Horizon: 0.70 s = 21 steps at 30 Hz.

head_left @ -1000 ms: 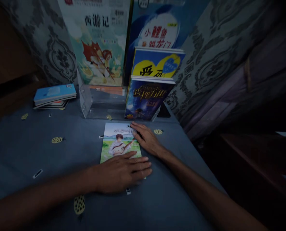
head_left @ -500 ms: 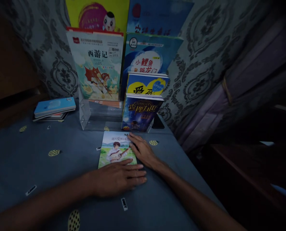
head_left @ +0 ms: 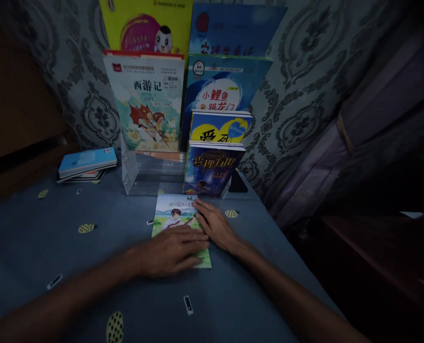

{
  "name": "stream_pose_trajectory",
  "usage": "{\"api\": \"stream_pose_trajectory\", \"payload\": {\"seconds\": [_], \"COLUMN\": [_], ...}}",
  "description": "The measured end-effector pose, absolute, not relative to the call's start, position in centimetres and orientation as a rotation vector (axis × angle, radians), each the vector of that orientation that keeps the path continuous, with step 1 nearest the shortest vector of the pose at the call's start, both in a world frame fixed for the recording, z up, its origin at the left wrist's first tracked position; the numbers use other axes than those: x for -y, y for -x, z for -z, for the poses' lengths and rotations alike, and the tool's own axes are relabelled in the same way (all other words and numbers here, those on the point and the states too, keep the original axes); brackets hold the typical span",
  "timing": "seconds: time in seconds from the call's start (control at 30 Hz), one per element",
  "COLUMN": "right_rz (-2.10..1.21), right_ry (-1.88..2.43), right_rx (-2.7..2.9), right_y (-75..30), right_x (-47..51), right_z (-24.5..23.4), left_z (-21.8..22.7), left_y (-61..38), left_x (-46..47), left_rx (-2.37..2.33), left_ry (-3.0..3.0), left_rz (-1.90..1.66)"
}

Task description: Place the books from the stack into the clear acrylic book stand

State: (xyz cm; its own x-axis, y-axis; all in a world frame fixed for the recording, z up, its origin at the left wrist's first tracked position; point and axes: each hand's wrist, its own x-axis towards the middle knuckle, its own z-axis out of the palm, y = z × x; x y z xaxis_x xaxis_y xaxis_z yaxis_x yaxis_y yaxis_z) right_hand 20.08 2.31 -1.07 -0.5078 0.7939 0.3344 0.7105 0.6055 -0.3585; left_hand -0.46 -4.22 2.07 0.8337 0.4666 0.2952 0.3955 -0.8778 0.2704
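Spotted cloth (head_left: 54,247), hands (head_left: 169,250) (head_left: 217,228) flat on book (head_left: 172,209) (thin; glossy)

I see one thin paperback book (head_left: 175,213) lying flat and face up on the desk (head_left: 233,295). The cover is illustrated: a figure with a guitar on green grass, pale sky, title characters along the top. Its long edges run away from me, and its lower half is hidden.
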Motion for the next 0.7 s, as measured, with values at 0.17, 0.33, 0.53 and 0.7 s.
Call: {"api": "stream_pose_trajectory", "payload": {"seconds": [0.17, 0.33, 0.53, 0.7], "right_rz": [-0.165, 0.006, -0.180, -0.268], "right_ry": [1.237, 1.207, 1.075, 1.233], "right_rx": [2.397, 2.492, 2.540, 2.484], "right_y": [-19.8, -17.2, -13.0, -15.6], "right_x": [-2.1, -1.6, -1.8, -2.8], "right_z": [0.7, -0.4, -0.7, -0.7], "left_z": [-0.3, 1.3, 1.5, 1.3], "left_y": [4.7, 7.7, 7.5, 7.5], "left_x": [0.0, -2.3, -2.1, -2.3], "left_rx": [-1.296, -1.468, -1.470, -1.489], "left_ry": [-2.754, -2.729, -2.761, -2.799], "left_rz": [-0.667, -0.734, -0.711, -0.644]}}
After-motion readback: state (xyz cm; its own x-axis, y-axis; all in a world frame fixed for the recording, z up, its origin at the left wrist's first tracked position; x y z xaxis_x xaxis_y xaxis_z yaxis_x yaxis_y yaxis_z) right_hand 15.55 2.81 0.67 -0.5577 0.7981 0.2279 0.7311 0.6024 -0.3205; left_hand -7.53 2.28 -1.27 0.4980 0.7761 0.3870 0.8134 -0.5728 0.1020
